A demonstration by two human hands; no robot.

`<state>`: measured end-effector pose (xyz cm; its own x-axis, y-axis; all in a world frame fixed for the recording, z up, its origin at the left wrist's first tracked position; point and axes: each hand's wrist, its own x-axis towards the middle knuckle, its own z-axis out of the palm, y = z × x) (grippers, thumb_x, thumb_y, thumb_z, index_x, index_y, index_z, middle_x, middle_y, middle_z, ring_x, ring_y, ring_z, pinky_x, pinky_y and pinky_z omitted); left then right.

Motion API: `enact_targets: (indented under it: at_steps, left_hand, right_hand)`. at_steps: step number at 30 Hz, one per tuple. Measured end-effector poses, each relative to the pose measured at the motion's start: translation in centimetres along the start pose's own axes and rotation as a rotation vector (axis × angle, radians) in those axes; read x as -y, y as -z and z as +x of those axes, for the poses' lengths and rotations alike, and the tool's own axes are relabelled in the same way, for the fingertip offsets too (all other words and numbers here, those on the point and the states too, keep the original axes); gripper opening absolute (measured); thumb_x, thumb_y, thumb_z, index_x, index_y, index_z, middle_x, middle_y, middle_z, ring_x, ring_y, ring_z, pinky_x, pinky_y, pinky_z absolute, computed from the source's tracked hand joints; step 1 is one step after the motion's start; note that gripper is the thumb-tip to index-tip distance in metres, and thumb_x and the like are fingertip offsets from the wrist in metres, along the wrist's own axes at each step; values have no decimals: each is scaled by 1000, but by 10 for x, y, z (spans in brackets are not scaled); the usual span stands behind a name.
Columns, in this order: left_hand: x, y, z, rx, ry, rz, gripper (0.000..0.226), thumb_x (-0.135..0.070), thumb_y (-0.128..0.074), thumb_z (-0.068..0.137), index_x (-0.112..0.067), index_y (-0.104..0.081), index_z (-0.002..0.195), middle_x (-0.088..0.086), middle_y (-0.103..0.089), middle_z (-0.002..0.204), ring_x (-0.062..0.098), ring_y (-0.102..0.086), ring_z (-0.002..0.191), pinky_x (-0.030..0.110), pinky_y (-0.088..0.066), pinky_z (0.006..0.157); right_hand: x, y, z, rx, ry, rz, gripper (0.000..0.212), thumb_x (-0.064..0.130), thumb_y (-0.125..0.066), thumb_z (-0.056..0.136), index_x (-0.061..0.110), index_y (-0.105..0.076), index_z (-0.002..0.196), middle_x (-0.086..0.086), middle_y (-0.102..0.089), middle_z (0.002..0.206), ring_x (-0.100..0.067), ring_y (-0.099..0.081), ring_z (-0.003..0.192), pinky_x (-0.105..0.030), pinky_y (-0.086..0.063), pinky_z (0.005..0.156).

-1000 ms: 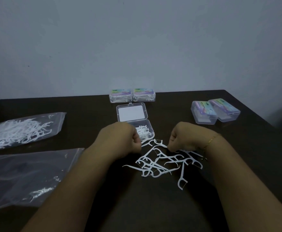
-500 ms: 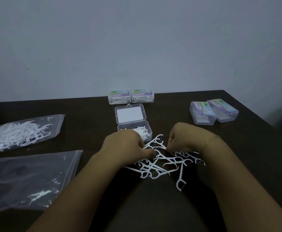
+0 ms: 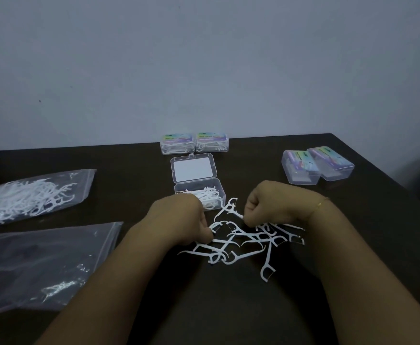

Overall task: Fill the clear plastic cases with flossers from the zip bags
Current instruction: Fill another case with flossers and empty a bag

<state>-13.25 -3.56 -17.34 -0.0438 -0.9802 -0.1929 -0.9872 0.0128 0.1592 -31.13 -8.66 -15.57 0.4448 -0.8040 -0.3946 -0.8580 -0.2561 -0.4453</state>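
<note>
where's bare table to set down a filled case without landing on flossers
Bare table lies between the open case and the two right cases. It's crowded in front of the open case, where loose flossers sprawl between both hands.

Pretty dim and bluish overall, soft and a bit grainy; dark table (image 3: 228,319) swallows detail, edges bend from the wide lens.

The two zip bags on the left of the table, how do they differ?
The far zip bag is packed with white flossers; the near zip bag is almost empty, with only a few left near its front edge. The near zip bag looks larger in view and reads dark, since the table shows through it; the far zip bag reads mostly white. Both are clear plastic and lie flat.
</note>
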Motion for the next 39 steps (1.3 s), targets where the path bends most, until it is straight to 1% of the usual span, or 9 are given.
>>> enact_targets:
  at_steps: [6, 8, 12, 15, 20, 24, 29, 34, 39]
  left_hand:
    - [1, 3, -2, -54, -97, -63, 15, -36, -68, 74, -30, -63, 61, -15, -61, 64, 3, -58, 69, 21, -40, 58]
    - [2, 3, -2, -51, -126, -117, 10, -32, -68, 74, -27, -66, 65, -15, -61, 61, 3, -59, 65, 21, -43, 58]
    - [11, 14, -6, -56, -151, -477, 19, -14, -71, 75, -22, -64, 60, -16, -55, 45, -3, -49, 45, 13, -40, 51]
    - [27, 23, -6, -202, -128, -705, 24, -8, -70, 79, -20, -63, 60, -13, -50, 42, -2, -42, 41, 9, -36, 48]
    - [37, 20, 1, -422, -82, -847, 23, -9, -69, 82, -19, -63, 61, -9, -52, 51, 1, -43, 45, 12, -38, 49]
    - [41, 17, 6, -556, -25, -922, 21, -11, -65, 86, -16, -63, 66, -2, -55, 59, -1, -44, 45, 9, -36, 45]
    - [45, 17, 10, -729, 35, -931, 19, -13, -66, 84, -21, -62, 67, -3, -60, 63, 1, -48, 52, 12, -38, 47]
    - [47, 16, 11, -745, 32, -894, 21, -12, -65, 84, -23, -60, 67, -3, -60, 64, 2, -49, 53, 15, -41, 50]
    - [48, 13, 12, -712, 33, -814, 19, -16, -65, 85, -26, -60, 70, -4, -64, 70, 11, -57, 61, 27, -49, 61]
  right_hand:
    - [-6, 6, -3, -109, 130, 268, 13, 15, -61, 87, 17, -67, 76, 4, -66, 74, -5, -57, 69, -18, -46, 66]
    - [-4, 4, -2, -176, 168, 354, 14, 16, -61, 88, 18, -66, 75, 5, -66, 71, -2, -56, 63, -13, -44, 60]
    - [1, 1, 6, -372, 267, 579, 14, 16, -60, 89, 12, -66, 78, 1, -64, 71, -8, -56, 67, -16, -46, 64]
    - [11, 1, 16, -458, 303, 647, 13, 15, -61, 89, 11, -66, 77, -1, -63, 71, -9, -53, 67, -12, -46, 60]
    - [27, 10, 33, -507, 355, 515, 13, 15, -62, 89, 12, -65, 77, 5, -61, 68, 4, -49, 54, -6, -42, 55]
    - [38, 5, 48, -478, 395, 392, 10, 15, -63, 88, 7, -68, 85, 7, -60, 70, 1, -50, 59, -3, -39, 53]
    - [46, -2, 61, -372, 367, 113, 7, 15, -65, 85, 11, -70, 82, 7, -64, 72, -7, -56, 65, -19, -47, 64]
    - [46, -5, 66, -316, 324, -52, 7, 17, -65, 85, 13, -69, 80, 11, -59, 70, -7, -54, 67, -15, -43, 60]
    - [41, -3, 67, -306, 261, -119, 13, 19, -67, 84, 9, -75, 86, 0, -70, 84, -14, -63, 80, -28, -53, 75]
